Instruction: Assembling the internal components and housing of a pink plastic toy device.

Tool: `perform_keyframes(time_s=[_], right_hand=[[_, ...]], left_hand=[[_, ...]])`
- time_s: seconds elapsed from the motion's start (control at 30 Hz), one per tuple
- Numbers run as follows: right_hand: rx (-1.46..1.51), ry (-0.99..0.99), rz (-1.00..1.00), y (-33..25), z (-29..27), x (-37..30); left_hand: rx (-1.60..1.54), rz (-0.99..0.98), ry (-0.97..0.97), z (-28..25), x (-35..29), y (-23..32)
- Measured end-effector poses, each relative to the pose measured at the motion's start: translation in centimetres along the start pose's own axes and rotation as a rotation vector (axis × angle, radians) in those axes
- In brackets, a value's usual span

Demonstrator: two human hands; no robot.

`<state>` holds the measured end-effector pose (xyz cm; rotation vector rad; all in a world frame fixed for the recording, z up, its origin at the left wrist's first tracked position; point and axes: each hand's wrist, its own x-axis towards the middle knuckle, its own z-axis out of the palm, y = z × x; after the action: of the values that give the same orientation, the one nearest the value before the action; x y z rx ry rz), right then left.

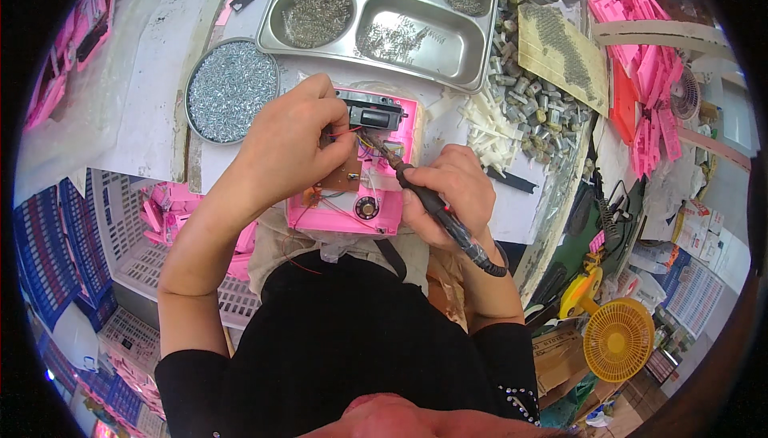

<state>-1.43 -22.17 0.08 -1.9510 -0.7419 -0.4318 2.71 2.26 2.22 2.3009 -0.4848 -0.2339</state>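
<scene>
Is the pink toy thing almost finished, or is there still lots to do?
Partly done. The open pink case already has a brown circuit board, a small round speaker and a black part sitting inside. Right now the left hand steadies the wires while the right hand holds a soldering iron to them. The case is open, with loose wires, so closing is left.

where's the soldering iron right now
In the head view, the soldering iron is in the right hand, right of centre, its tip over the pink housing.
</scene>
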Motion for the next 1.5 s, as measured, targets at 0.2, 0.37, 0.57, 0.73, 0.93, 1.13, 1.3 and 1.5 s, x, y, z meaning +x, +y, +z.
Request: perform_keyframes(time_s=[0.2,0.37,0.57,0.73,0.93,1.13,1.3,1.5], right_hand=[[0.008,0.014,-0.006,-0.03,0.01,-0.08],[0.01,0.016,-0.007,-0.17,-0.08,-0.03],[0.013,0.005,-0.009,-0.2,-0.35,0.02],[0.009,0.001,-0.012,-0.28,-0.41,-0.03],[0.017,-0.003,-0.003,-0.22,-0.51,-0.18],[0.008,0.018,-0.004,-0.14,-0.4,-0.43],[-0.024,-0.036,-0.016,-0.18,-0.87,-0.52],[0.001,-0.003,0.008,-0.41,-0.77,-0.42]], left_hand=[[-0.019,-0.001,0.012,0.04,0.03,0.0],[-0.03,0.001,0.014,0.0,-0.04,-0.16],[-0.023,-0.002,0.021,0.02,-0.07,0.0],[-0.021,-0.018,0.012,-0.05,-0.08,0.07],[-0.014,-0.02,0.006,-0.09,-0.02,0.05],[-0.024,-0.01,0.007,-0.05,-0.03,-0.09],[-0.037,-0.018,0.014,-0.08,-0.1,0.04],[-0.041,-0.024,-0.002,-0.19,-0.05,0.17]])
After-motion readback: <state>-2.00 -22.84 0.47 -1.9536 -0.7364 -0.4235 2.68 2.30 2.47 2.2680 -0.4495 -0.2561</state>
